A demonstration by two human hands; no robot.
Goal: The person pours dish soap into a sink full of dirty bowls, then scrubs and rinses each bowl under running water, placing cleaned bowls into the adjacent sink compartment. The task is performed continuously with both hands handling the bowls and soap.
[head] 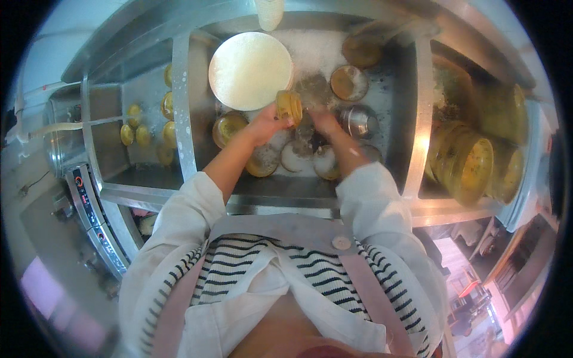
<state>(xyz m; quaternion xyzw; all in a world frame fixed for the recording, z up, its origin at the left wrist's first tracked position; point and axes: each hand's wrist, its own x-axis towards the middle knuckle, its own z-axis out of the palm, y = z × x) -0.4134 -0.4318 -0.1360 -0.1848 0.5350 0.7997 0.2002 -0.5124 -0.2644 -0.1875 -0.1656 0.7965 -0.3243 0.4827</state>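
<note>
My left hand (268, 123) grips a small amber cup (288, 108), its mouth tilted to the right, above the middle basin of a steel sink (398, 103). Close by on the right, my right hand (323, 121) is blurred, its fingers pointing towards the cup. Whether it holds something cannot be made out. Under both hands lies foamy water (309, 49). A large round white plate (250, 71) rests at the upper left of the basin. Amber bowls sit around my hands, one (349, 83) with suds inside. A shiny metal cup (359, 121) lies right of my right hand.
A white-wrapped spout (270, 15) hangs over the basin's far edge. Small yellow dishes (143, 135) lie in the left basin. Stacked yellow bowls (465, 165) lean at the right, beside a steel divider (421, 121). An appliance with control panels (94, 215) stands at the left.
</note>
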